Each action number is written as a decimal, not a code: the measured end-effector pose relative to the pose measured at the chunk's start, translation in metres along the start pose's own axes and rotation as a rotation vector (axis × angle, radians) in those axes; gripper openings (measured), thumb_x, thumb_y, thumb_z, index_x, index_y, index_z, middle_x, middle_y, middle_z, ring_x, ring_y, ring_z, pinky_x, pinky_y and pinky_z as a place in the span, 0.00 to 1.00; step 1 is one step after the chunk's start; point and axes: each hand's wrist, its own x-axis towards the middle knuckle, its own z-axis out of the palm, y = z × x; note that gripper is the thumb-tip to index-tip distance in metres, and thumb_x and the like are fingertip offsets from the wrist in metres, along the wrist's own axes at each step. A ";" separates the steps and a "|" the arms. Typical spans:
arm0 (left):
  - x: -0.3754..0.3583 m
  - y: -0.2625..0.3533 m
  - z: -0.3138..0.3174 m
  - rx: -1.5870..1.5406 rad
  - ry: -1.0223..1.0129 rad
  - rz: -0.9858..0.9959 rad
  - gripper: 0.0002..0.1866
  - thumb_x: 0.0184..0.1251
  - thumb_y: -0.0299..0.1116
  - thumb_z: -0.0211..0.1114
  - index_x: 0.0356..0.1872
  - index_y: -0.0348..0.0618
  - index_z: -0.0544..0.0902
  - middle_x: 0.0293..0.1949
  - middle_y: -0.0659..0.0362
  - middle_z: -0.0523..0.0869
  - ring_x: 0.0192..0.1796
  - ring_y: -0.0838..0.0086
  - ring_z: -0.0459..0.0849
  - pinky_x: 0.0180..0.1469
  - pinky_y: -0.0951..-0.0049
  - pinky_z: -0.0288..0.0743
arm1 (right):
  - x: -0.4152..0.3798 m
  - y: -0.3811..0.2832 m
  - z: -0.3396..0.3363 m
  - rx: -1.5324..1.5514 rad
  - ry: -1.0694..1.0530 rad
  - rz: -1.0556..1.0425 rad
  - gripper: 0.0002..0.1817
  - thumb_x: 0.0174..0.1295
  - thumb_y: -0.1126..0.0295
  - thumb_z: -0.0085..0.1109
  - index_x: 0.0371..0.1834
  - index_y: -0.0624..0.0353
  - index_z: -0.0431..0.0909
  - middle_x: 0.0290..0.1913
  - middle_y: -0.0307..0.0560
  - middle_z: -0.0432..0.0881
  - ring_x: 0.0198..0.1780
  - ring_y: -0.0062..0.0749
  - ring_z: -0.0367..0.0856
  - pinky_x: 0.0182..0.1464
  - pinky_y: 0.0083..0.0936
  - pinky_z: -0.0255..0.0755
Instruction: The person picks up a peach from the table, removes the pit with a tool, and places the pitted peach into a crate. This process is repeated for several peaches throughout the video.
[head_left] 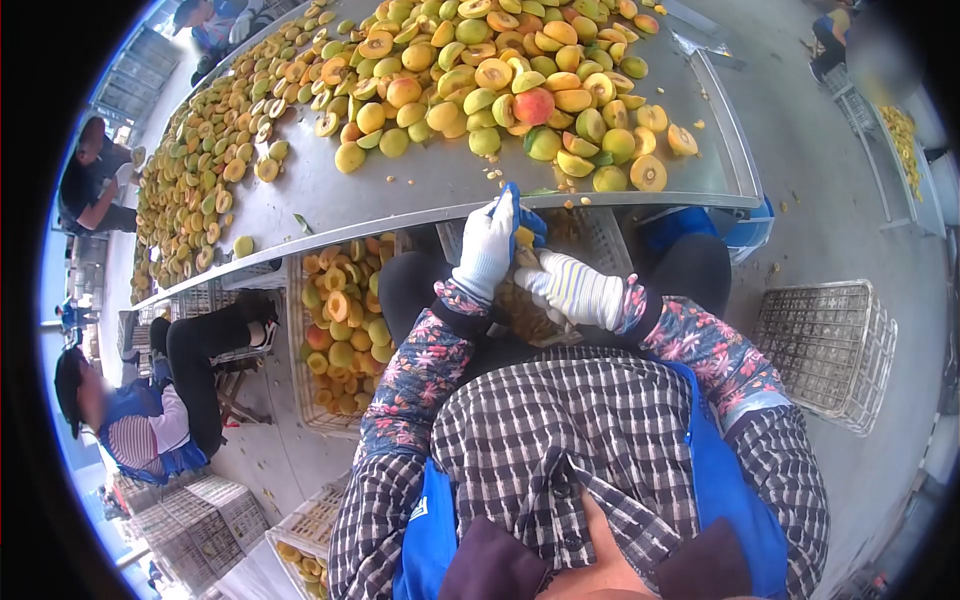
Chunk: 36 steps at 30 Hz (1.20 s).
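My left hand, in a white glove with a blue palm, is closed round a yellow peach, of which only a small part shows. My right hand, in a white striped glove, meets it just below the table edge. Its fingers are curled in, and what they grip is hidden. Beneath both hands, between my knees, a crate is partly visible. Directly beyond them, a heap of whole and halved peaches lies on the metal table.
Left of my knee stands a crate of peach halves. A pale plastic crate rests on the floor at right, and a blue container sits by the table corner. Another person sits at left; others work farther off.
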 end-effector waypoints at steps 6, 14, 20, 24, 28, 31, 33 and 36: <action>0.006 -0.006 -0.005 0.055 -0.060 -0.087 0.32 0.77 0.55 0.50 0.29 0.31 0.84 0.28 0.50 0.87 0.28 0.68 0.84 0.39 0.71 0.78 | 0.009 0.011 -0.002 -0.163 0.093 -0.185 0.24 0.71 0.51 0.51 0.58 0.60 0.68 0.28 0.44 0.76 0.20 0.30 0.77 0.21 0.32 0.74; 0.007 -0.007 -0.005 0.004 -0.126 -0.188 0.32 0.77 0.55 0.49 0.30 0.32 0.85 0.26 0.53 0.86 0.30 0.72 0.84 0.40 0.72 0.77 | -0.004 -0.005 0.003 -0.060 0.029 0.055 0.15 0.70 0.54 0.56 0.43 0.54 0.70 0.23 0.36 0.73 0.14 0.23 0.70 0.16 0.23 0.64; 0.005 -0.007 -0.007 -0.063 -0.199 -0.199 0.33 0.76 0.57 0.50 0.33 0.30 0.84 0.26 0.51 0.86 0.29 0.67 0.85 0.39 0.72 0.79 | -0.011 0.003 -0.005 0.447 -0.140 0.135 0.13 0.71 0.52 0.56 0.40 0.48 0.71 0.21 0.32 0.70 0.15 0.19 0.68 0.16 0.19 0.60; 0.002 -0.002 -0.003 -0.127 -0.170 -0.208 0.35 0.76 0.58 0.50 0.32 0.29 0.83 0.25 0.50 0.85 0.27 0.67 0.85 0.36 0.71 0.80 | -0.020 0.003 -0.006 0.622 -0.192 0.125 0.14 0.71 0.50 0.56 0.44 0.47 0.72 0.21 0.31 0.68 0.15 0.18 0.66 0.15 0.18 0.56; -0.005 -0.001 0.005 -0.272 -0.097 -0.201 0.33 0.74 0.59 0.53 0.30 0.33 0.80 0.27 0.46 0.85 0.26 0.59 0.85 0.34 0.63 0.83 | -0.028 0.002 0.005 0.670 -0.174 0.085 0.12 0.71 0.51 0.55 0.43 0.44 0.71 0.21 0.30 0.68 0.13 0.18 0.66 0.13 0.16 0.58; -0.008 0.000 0.009 -0.412 -0.037 -0.211 0.32 0.73 0.60 0.54 0.29 0.35 0.79 0.28 0.46 0.85 0.27 0.56 0.85 0.34 0.60 0.83 | -0.030 0.004 0.011 0.619 -0.123 0.046 0.12 0.72 0.53 0.55 0.47 0.46 0.70 0.22 0.31 0.69 0.14 0.17 0.66 0.14 0.17 0.59; -0.009 0.002 0.009 -0.449 0.016 -0.248 0.30 0.75 0.57 0.53 0.35 0.32 0.79 0.28 0.46 0.85 0.25 0.58 0.84 0.32 0.62 0.82 | -0.032 0.005 0.014 0.472 -0.068 -0.057 0.13 0.72 0.55 0.54 0.50 0.49 0.70 0.24 0.31 0.69 0.15 0.15 0.64 0.16 0.16 0.60; 0.000 -0.010 -0.021 -0.582 0.072 -0.206 0.31 0.76 0.58 0.50 0.35 0.34 0.80 0.30 0.48 0.85 0.29 0.60 0.85 0.34 0.64 0.83 | -0.042 -0.005 0.015 0.278 -0.036 -0.250 0.15 0.73 0.58 0.54 0.53 0.54 0.68 0.25 0.30 0.68 0.18 0.13 0.63 0.19 0.14 0.59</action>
